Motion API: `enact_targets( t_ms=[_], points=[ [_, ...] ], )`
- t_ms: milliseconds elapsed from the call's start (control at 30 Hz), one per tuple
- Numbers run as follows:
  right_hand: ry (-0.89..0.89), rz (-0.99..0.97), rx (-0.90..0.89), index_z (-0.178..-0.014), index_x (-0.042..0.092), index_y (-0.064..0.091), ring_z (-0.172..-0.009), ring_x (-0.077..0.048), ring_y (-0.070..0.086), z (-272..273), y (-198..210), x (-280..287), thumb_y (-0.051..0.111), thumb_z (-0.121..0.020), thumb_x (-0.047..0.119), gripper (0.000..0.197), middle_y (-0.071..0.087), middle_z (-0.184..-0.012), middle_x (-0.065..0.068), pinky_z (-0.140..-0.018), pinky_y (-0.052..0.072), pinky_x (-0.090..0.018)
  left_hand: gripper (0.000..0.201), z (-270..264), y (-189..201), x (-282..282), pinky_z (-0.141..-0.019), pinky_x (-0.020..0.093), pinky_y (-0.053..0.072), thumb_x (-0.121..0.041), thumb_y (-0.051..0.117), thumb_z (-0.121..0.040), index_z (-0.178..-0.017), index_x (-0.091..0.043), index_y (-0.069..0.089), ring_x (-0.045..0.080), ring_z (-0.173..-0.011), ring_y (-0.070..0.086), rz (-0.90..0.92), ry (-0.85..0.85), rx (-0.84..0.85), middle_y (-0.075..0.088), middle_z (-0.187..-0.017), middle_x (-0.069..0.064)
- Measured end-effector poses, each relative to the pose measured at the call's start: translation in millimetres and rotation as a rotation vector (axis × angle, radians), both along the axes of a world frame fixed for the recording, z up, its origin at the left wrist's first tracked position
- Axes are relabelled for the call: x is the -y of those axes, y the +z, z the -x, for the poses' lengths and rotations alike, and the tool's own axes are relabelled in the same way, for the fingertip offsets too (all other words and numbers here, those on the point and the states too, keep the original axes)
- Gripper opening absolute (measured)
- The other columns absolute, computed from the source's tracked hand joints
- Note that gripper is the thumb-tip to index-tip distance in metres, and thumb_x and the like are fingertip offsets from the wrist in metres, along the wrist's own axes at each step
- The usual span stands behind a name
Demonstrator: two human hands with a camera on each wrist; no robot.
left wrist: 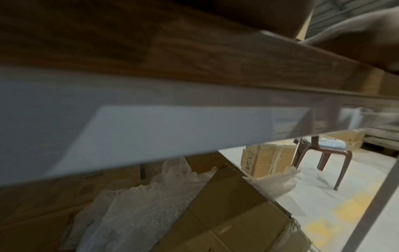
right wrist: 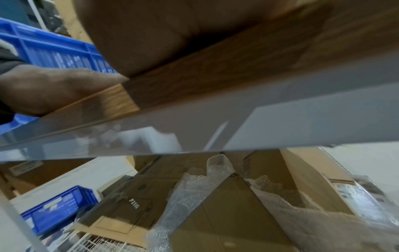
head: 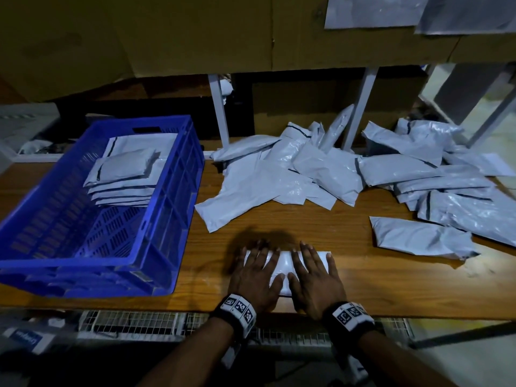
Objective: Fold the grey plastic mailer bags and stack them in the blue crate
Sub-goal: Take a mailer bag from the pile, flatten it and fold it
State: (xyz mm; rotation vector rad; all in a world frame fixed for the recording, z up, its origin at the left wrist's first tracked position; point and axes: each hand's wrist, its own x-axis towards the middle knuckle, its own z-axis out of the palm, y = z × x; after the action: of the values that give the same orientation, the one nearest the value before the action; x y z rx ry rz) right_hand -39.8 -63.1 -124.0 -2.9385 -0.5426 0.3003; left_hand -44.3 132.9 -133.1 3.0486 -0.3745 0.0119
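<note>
Left hand: the left hand [head: 254,277] lies flat with fingers spread and straight, palm down on the left half of a folded bag at the near edge of the desk; a black wristband with white printed squares sits on the wrist.
Right hand: the right hand [head: 315,275] lies flat the same way, fingers spread, pressing the right half of that bag; thumbs nearly meet in the middle.
Folded bag: the folded bag [head: 284,265] is a small, smooth, pale grey plastic rectangle, glossy between the hands, lying flat on the wood.
Desk: the desk [head: 321,227] has a brown wood-grain top with a pale grey front edge.
Crate: the blue crate [head: 156,241] stands on the desk's left side, well apart from the hands; hard plastic, rectangular, with slotted walls and floor.
Stack: the stack of folded bags [head: 125,174] sits in the crate's far part, flat grey rectangles layered slightly askew, dark strips along some edges.
Loose bags: the pile of unfolded bags [head: 349,171] spreads across the far and right side of the desk, crinkled, shiny, overlapping.
Behind: brown cardboard boxes [head: 167,34] and grey metal legs [head: 360,107] stand past the pile.
</note>
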Motion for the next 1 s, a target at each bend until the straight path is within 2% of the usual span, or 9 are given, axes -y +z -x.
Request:
enact_targets(
  t_ms=[133,267,433,533,633,733,833,900,1000],
  points=[
    [-0.01,0.009,-0.028,-0.162,0.025,-0.012,-0.154,-0.016,-0.024,-0.3,4.9,-1.8,0.001,-0.101,0.055,0.069,-0.027,-0.166,0.001,-0.122,-0.016,-0.054,0.067,0.0,-3.1,-0.1,-0.122,0.057,0.019,-0.057,0.035,-0.099,-0.157,-0.024,0.037,0.028,-0.152,0.029,0.015,0.002,0.007,0.04,-0.16,0.007],
    [-0.041,0.042,-0.095,-0.159,0.032,-0.021,-0.152,-0.014,-0.029,-1.2,7.3,-4.2,0.002,-0.101,0.056,0.067,-0.035,-0.163,0.003,-0.121,-0.019,-0.054,0.067,-1.0,0.8,0.0,-0.121,0.055,0.013,-0.059,0.033,-0.099,-0.157,-0.027,0.037,0.029,-0.148,0.035,0.005,0.012,-0.019,0.045,-0.157,0.006],
    [0.009,0.002,-0.119,-0.162,0.03,-0.012,-0.154,-0.017,-0.025,-6.6,11.9,3.9,-0.007,-0.097,0.063,0.073,-0.028,-0.167,-0.001,-0.123,-0.014,-0.055,0.074,3.7,9.2,0.3,-0.123,0.053,-0.007,-0.066,0.013,-0.097,-0.163,-0.034,0.012,0.025,-0.158,0.003,-0.015,0.061,-0.097,0.006,-0.172,0.003],
    [-0.065,-0.168,0.003,-0.163,0.029,0.02,-0.159,-0.024,-0.002,-6.5,18.7,21.7,0.001,-0.098,0.065,0.077,0.003,-0.172,-0.005,-0.124,0.007,-0.054,0.081,7.6,13.5,7.4,-0.123,0.055,-0.008,-0.071,0.006,-0.097,-0.164,-0.027,0.007,0.018,-0.157,-0.011,-0.032,0.106,-0.119,-0.004,-0.172,0.001],
    [-0.284,-0.393,0.117,-0.142,0.023,0.058,-0.144,-0.031,0.04,-1.9,23.2,47.3,0.024,-0.1,0.055,0.063,0.047,-0.155,-0.011,-0.112,0.037,-0.045,0.105,19.9,16.0,20.8,-0.124,0.054,-0.008,-0.086,-0.005,-0.084,-0.164,-0.021,0.008,0.018,-0.157,-0.011,-0.031,-0.004,-0.134,-0.004,-0.171,0.001],
    [-0.415,-0.489,0.097,-0.129,0.023,0.066,-0.119,-0.034,0.057,4.6,23.3,66.8,0.027,-0.095,0.058,0.063,0.065,-0.132,-0.008,-0.098,0.048,-0.046,0.111,38.8,9.3,25.6,-0.12,0.057,0.004,-0.093,0.011,-0.084,-0.16,-0.015,0.029,0.022,-0.156,0.011,-0.07,-0.105,-0.092,0.016,-0.168,0.007],
    [-0.4,-0.56,0.124,-0.121,0.021,0.071,-0.107,-0.034,0.063,12.3,23.2,77.9,0.043,-0.097,0.05,0.047,0.07,-0.12,-0.008,-0.091,0.051,-0.043,0.093,48.8,7.5,21.0,-0.115,0.056,0.018,-0.082,0.033,-0.086,-0.149,-0.016,0.052,0.022,-0.146,0.043,-0.078,-0.135,-0.13,0.044,-0.158,0.006],
    [-0.39,-0.683,0.161,-0.114,0.017,0.074,-0.099,-0.032,0.066,14.4,26.8,82.1,0.058,-0.101,0.033,0.026,0.072,-0.113,-0.01,-0.084,0.051,-0.035,0.08,51.3,10.1,17.7,-0.116,0.053,0.034,-0.071,0.042,-0.08,-0.139,-0.022,0.063,0.019,-0.134,0.057,-0.04,-0.17,-0.124,0.059,-0.146,0.002],
    [-0.47,-0.891,0.175,-0.109,0.016,0.074,-0.091,-0.019,0.064,12.8,47.0,84.5,0.057,-0.104,0.031,0.024,0.071,-0.104,-0.005,-0.072,0.045,-0.013,0.059,51.4,17.9,17.1,-0.098,0.055,0.054,-0.052,0.047,-0.082,-0.128,-0.025,0.071,0.018,-0.123,0.065,0.228,-0.135,-0.074,0.069,-0.132,-0.001]
  ],
)
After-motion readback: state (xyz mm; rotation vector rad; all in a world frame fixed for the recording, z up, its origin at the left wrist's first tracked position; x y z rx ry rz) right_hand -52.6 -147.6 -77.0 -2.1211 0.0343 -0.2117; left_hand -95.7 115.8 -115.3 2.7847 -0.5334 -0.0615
